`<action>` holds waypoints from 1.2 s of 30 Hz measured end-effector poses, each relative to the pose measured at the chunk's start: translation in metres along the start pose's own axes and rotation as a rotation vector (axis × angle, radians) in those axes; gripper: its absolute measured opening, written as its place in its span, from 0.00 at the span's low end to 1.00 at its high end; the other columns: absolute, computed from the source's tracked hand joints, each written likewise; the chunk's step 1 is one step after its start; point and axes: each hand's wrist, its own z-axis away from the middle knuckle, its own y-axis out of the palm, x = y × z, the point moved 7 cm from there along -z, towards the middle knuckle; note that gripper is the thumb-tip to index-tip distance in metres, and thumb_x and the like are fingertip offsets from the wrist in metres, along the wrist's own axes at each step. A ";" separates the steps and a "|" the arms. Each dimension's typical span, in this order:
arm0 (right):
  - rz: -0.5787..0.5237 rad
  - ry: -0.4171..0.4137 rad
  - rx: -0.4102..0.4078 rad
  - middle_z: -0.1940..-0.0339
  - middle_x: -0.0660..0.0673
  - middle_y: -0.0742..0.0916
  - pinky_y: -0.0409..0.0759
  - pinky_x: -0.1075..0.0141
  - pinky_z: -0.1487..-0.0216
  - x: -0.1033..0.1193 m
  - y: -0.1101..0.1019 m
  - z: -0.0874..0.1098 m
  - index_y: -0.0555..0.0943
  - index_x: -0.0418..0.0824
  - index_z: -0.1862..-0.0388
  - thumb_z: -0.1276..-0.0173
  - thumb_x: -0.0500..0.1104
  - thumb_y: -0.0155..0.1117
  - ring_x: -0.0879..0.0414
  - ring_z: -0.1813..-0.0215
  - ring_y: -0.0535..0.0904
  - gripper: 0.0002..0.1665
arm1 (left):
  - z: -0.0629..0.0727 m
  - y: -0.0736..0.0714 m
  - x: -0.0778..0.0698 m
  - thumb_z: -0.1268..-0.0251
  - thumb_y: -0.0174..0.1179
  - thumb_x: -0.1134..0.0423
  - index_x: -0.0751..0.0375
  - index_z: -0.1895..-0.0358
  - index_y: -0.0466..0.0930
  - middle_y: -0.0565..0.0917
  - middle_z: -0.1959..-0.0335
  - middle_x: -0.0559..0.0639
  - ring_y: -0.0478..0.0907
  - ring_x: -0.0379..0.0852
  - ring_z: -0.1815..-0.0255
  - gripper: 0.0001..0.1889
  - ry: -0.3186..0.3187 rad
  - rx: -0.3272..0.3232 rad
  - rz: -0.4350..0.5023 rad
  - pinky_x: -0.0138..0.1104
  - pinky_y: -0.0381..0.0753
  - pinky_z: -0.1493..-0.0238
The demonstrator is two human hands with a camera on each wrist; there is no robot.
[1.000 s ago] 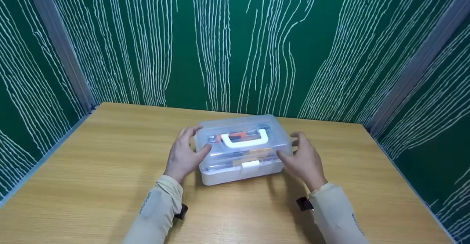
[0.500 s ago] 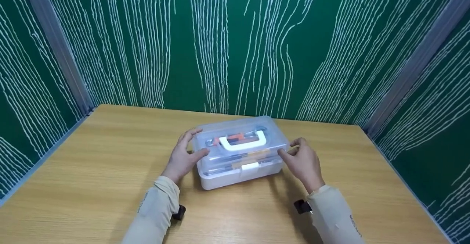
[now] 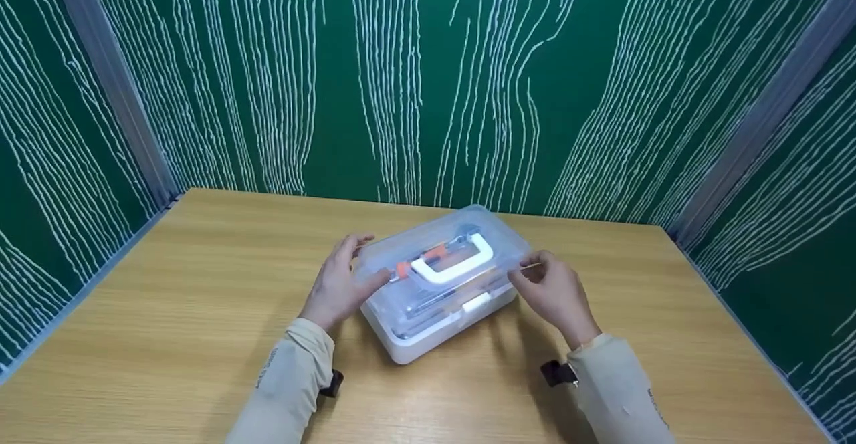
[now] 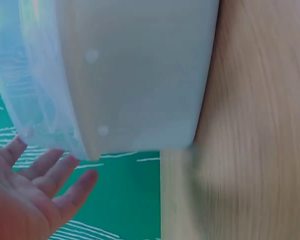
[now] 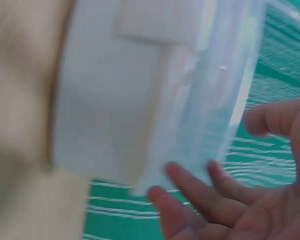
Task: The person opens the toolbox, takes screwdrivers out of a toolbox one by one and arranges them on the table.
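A lidded storage box [image 3: 394,347] with a white base, a clear lid and a white carry handle [image 3: 461,270] sits slantwise on the table, its lid down. Through the lid show an orange-and-metal item [image 3: 435,253] and some long thin items, too blurred to name. At the box's left end, my left hand [image 3: 334,290] has its fingers spread against or close beside the lid; the left wrist view shows the fingertips [image 4: 72,162] at a lid corner. By the right end is my right hand [image 3: 555,297], loosely bent fingers [image 5: 190,190] near the lid's corner. Contact there is hard to tell.
The box stands on a wood-grain table [image 3: 200,283]. Green panels [image 3: 334,96] with white wavy lines rise behind it and at both sides, joined by grey corner posts [image 3: 114,76]. Each wrist carries a small black device [image 3: 558,372].
The box has turned counterclockwise on the table: its left front corner has come nearer to me, and its front now slants back to the right. Both hands have stayed at its ends.
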 end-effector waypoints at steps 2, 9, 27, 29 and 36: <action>0.023 -0.012 0.052 0.47 0.36 0.82 0.79 0.53 0.47 0.008 0.001 0.004 0.73 0.36 0.46 0.35 0.52 0.59 0.45 0.45 0.78 0.26 | 0.000 0.002 -0.001 0.47 0.66 0.44 0.37 0.35 0.64 0.68 0.32 0.43 0.64 0.49 0.30 0.35 -0.002 0.012 0.009 0.53 0.62 0.29; 0.010 -0.049 0.132 0.37 0.33 0.77 0.72 0.46 0.35 0.014 0.010 0.006 0.67 0.33 0.37 0.37 0.54 0.62 0.39 0.35 0.73 0.37 | 0.002 -0.009 -0.001 0.44 0.65 0.44 0.36 0.41 0.71 0.79 0.49 0.45 0.75 0.47 0.46 0.26 -0.012 -0.019 -0.013 0.45 0.76 0.43; 0.022 -0.251 0.275 0.36 0.37 0.78 0.73 0.44 0.37 0.024 0.024 0.017 0.59 0.37 0.28 0.42 0.51 0.68 0.39 0.33 0.71 0.47 | 0.012 0.003 -0.009 0.42 0.65 0.48 0.28 0.38 0.69 0.72 0.37 0.39 0.73 0.47 0.40 0.27 -0.010 0.084 0.044 0.48 0.78 0.42; 0.004 -0.266 0.273 0.35 0.38 0.77 0.72 0.43 0.36 0.024 0.023 0.017 0.60 0.38 0.28 0.42 0.50 0.68 0.41 0.32 0.71 0.46 | 0.013 0.004 -0.011 0.43 0.66 0.48 0.27 0.39 0.69 0.73 0.39 0.37 0.74 0.46 0.43 0.27 -0.014 0.078 0.030 0.46 0.80 0.45; -0.025 -0.287 0.302 0.31 0.41 0.74 0.71 0.41 0.37 0.018 0.027 0.012 0.55 0.43 0.25 0.42 0.49 0.69 0.42 0.28 0.66 0.50 | 0.016 0.000 -0.018 0.43 0.65 0.49 0.36 0.43 0.76 0.78 0.48 0.40 0.77 0.45 0.55 0.22 0.015 0.073 -0.001 0.39 0.83 0.54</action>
